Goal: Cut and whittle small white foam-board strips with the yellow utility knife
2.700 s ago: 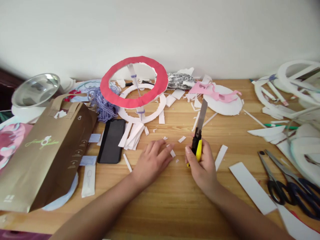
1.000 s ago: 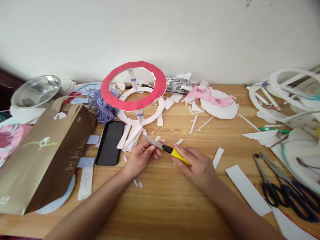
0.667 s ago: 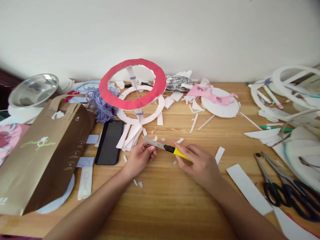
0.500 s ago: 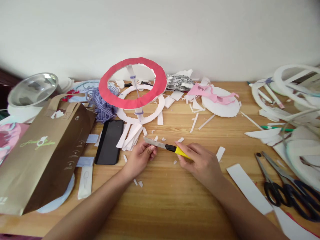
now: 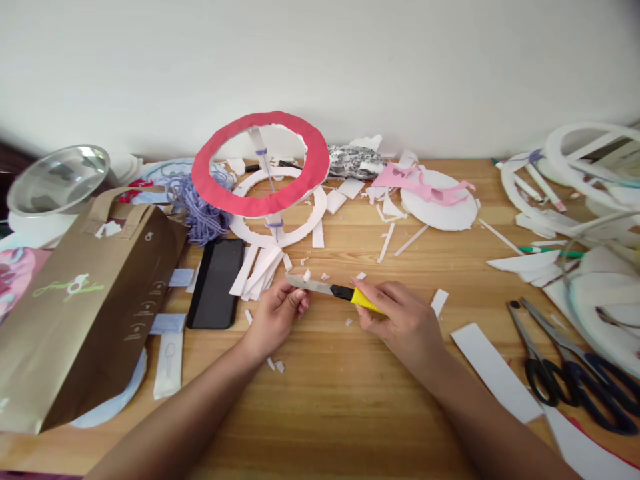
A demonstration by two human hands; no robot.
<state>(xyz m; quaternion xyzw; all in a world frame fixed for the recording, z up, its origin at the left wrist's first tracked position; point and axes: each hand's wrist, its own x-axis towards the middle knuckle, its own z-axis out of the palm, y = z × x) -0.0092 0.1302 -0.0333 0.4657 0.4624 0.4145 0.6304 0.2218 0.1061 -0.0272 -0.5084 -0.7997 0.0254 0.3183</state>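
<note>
The right hand [image 5: 403, 320] grips the yellow utility knife [image 5: 336, 291] by its handle, blade extended leftward just above the wooden table [image 5: 340, 400]; the left hand [image 5: 276, 313] pinches the blade's tip between curled fingers; white foam strips [image 5: 256, 270] and a black phone [image 5: 217, 282] lie just beyond; scissors [image 5: 565, 363] rest well to the right.

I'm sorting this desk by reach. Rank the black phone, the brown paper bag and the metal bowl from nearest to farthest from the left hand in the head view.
1. Black phone, just left of the left hand.
2. Brown paper bag, farther left, lying on its side.
3. Metal bowl, far-left back corner by the wall.
</note>
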